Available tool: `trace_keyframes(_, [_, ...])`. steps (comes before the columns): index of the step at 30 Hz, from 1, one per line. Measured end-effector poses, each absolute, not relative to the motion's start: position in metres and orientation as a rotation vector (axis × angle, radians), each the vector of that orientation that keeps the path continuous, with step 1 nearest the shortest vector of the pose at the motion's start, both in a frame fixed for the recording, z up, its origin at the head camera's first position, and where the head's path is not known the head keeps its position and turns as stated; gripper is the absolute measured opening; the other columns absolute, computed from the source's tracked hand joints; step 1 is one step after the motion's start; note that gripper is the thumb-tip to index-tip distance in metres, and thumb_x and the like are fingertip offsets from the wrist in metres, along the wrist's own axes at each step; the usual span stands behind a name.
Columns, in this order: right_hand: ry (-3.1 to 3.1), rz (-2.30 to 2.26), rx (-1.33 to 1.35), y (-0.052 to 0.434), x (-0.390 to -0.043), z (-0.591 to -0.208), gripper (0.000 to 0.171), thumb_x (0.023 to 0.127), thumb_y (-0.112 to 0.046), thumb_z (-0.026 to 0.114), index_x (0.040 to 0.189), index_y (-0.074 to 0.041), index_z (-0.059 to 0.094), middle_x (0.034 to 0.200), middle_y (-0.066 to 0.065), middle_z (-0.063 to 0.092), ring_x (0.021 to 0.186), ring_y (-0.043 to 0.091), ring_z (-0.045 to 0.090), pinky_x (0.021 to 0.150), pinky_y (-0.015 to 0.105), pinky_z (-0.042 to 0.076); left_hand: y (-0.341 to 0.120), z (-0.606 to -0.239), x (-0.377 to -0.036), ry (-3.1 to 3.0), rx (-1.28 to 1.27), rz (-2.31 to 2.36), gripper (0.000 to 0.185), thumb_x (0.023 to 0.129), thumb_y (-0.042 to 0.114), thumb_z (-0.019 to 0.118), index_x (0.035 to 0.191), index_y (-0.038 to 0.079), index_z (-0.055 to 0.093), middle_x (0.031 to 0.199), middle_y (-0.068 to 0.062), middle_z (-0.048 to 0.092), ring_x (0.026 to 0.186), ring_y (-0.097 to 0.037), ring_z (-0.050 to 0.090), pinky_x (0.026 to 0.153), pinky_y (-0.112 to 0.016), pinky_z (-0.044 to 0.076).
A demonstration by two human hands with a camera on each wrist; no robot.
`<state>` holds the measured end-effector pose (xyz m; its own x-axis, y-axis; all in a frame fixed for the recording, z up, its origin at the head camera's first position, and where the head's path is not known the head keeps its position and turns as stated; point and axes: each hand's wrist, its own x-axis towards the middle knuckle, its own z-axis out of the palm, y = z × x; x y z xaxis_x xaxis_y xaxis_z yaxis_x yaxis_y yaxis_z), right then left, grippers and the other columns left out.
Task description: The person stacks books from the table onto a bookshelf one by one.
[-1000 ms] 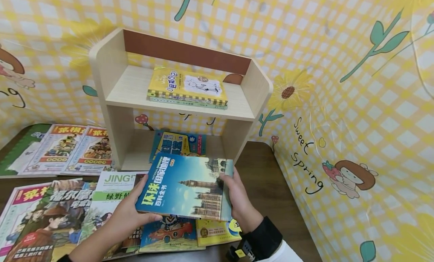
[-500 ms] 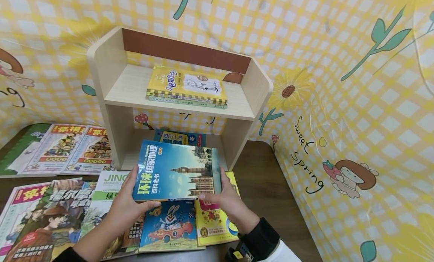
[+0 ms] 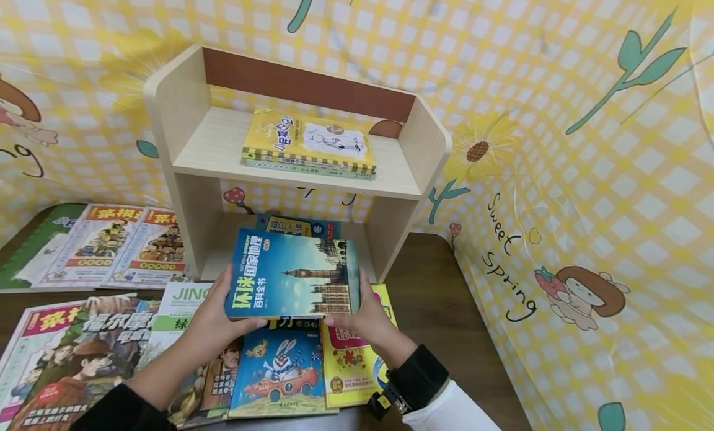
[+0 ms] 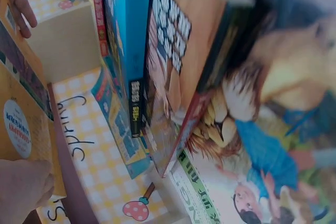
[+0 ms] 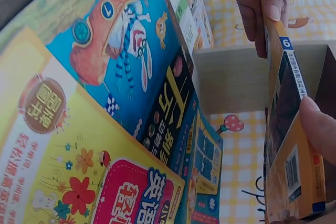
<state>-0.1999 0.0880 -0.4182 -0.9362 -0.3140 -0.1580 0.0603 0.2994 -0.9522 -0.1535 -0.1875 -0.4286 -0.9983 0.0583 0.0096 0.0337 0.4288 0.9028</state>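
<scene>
A blue book with a clock tower on its cover is held in front of the lower shelf. My left hand grips its left end, thumb along the near edge. At the right end my right hand grips it, with the thumb at the near corner. Seen in the right wrist view, the held book's spine is thin and its back is orange. Beneath lie a rabbit-and-car book and a yellow book. A blue-green book on the lower shelf is partly covered by the held one.
A pale wooden bookshelf stands at the back. Its upper shelf bears a small stack of books with a yellow one on top. Several magazines lie overlapping on the dark table at left. Checked yellow cloth hangs behind.
Both hands have carried the blue book left and a little toward the shelf. The right thumb has shifted to the near corner, and more of the rabbit and yellow books shows.
</scene>
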Motion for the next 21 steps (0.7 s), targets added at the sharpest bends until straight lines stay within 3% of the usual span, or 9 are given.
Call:
trace_keyframes(4, [2.273,-1.676,-0.192,0.086,-0.208,-0.421,0.115,0.079,-0.017,0.081,0.156,-0.016,-0.004,0.159,0.017,0.014,0.144,0.040,0.015,0.110,0.055,0.030,-0.190,-0.431,-0.166,2.642,0.134,1.665,0.125,0.077,0.034,0.082,0.153,0.015,-0.016,0.159,-0.026,-0.001,0.139,-0.053,0.012,0.104,-0.070,0.023])
trace_keyframes(8, [2.273,-1.694,-0.138,0.083,-0.218,-0.423,0.117,0.077,-0.015,0.083,0.156,-0.019,-0.002,0.159,0.017,0.016,0.143,0.041,0.018,0.112,0.055,0.028,-0.192,-0.433,-0.180,2.663,0.188,1.673,0.123,0.077,0.027,0.082,0.154,0.016,-0.013,0.156,-0.027,0.012,0.135,-0.052,0.026,0.104,-0.067,0.029])
trace_keyframes(14, [2.235,-1.687,-0.078,0.080,-0.234,-0.427,0.117,0.078,-0.013,0.082,0.156,-0.019,-0.005,0.161,0.015,0.007,0.145,0.039,0.010,0.114,0.055,0.021,-0.195,-0.438,-0.201,2.662,0.274,1.682,0.115,0.078,0.026,0.082,0.155,0.011,-0.002,0.149,-0.027,0.030,0.128,-0.047,0.040,0.101,-0.063,0.037])
trace_keyframes(17, [2.193,-1.698,-0.084,0.079,-0.242,-0.431,0.113,0.079,-0.013,0.081,0.156,-0.020,-0.001,0.158,0.017,0.019,0.137,0.040,0.032,0.107,0.054,0.036,-0.196,-0.441,-0.209,2.648,0.279,1.674,0.115,0.079,0.026,0.082,0.155,0.010,-0.002,0.149,-0.027,0.030,0.128,-0.048,0.040,0.101,-0.062,0.037])
trace_keyframes(19, [2.160,-1.713,-0.094,0.079,-0.248,-0.434,0.109,0.079,-0.012,0.080,0.156,-0.023,0.004,0.149,0.018,0.035,0.122,0.038,0.051,0.097,0.054,0.045,-0.197,-0.443,-0.214,2.642,0.267,1.664,0.114,0.078,0.025,0.082,0.155,0.010,-0.002,0.150,-0.027,0.030,0.130,-0.048,0.038,0.103,-0.062,0.036])
trace_keyframes(21, [2.128,-1.729,-0.093,0.078,-0.254,-0.436,0.106,0.079,-0.010,0.080,0.155,-0.025,0.006,0.139,0.019,0.045,0.105,0.037,0.061,0.088,0.055,0.051,-0.197,-0.446,-0.219,2.634,0.253,1.658,0.115,0.078,0.025,0.082,0.155,0.009,-0.001,0.150,-0.028,0.029,0.131,-0.049,0.036,0.105,-0.062,0.033])
